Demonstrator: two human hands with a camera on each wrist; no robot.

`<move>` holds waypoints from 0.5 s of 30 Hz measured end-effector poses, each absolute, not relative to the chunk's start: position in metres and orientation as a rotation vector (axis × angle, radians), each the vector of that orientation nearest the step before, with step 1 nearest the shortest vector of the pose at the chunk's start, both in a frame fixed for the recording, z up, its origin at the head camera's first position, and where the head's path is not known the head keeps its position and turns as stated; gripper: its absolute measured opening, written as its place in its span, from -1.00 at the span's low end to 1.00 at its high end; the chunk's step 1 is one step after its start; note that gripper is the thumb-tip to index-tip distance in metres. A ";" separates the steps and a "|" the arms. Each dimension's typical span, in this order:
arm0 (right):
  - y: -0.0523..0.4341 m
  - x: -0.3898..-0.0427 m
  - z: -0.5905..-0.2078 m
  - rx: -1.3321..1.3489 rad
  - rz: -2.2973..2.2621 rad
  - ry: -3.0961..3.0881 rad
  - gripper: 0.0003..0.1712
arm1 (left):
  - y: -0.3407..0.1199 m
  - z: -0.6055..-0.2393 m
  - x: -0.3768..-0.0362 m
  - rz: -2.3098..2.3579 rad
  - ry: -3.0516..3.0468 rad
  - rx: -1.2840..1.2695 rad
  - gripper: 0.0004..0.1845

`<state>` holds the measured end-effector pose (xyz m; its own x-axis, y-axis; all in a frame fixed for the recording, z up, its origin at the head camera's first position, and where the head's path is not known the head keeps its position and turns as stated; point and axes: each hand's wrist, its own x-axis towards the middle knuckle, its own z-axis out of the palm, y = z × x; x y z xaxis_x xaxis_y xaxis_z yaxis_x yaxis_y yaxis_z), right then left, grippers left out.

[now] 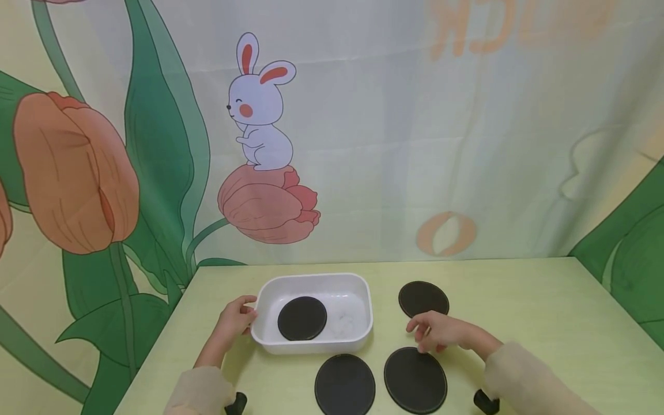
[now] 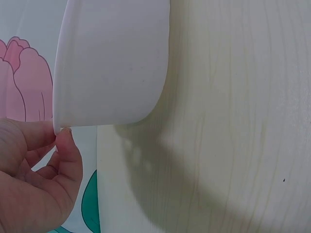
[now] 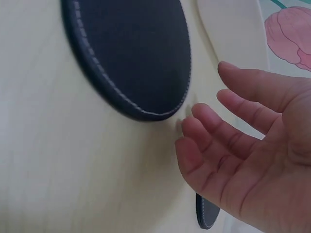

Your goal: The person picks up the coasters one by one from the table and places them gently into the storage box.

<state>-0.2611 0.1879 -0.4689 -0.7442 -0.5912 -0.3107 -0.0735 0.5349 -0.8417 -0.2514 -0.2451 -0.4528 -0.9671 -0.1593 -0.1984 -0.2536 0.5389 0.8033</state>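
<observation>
Pale wooden table (image 1: 519,300): white rectangular plastic tray (image 1: 363,300), long axis left to right, holding one round black stitched mat (image 1: 302,318). Left hand (image 1: 237,317) pinches its left rim. Right hand (image 1: 438,331) (fingers loosely spread, holding nothing) hovers between the far round black mat (image 1: 423,298) and the near round black mat (image 1: 415,380); a fourth round black mat (image 1: 344,385) lies beside it.

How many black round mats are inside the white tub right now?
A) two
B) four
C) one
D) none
C: in the head view a single black mat lies in the white tub, while the three other mats lie outside it on the table.
</observation>
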 end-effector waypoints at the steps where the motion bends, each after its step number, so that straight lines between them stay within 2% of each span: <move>1: 0.188 -0.261 -0.470 -0.539 -1.164 2.192 -0.57 | -0.245 -0.453 -0.251 1.419 2.665 -0.363 -0.60; 15: 0.177 -0.257 -0.482 -0.673 -1.005 2.332 -0.58 | -0.245 -0.453 -0.252 1.433 2.669 -0.351 -0.61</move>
<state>-0.2570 0.1771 -0.4820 -0.7477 -0.6136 -0.2538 -0.2366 0.6033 -0.7616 -0.2521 -0.2452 -0.4532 -0.9693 -0.1578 -0.1884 -0.2443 0.5331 0.8100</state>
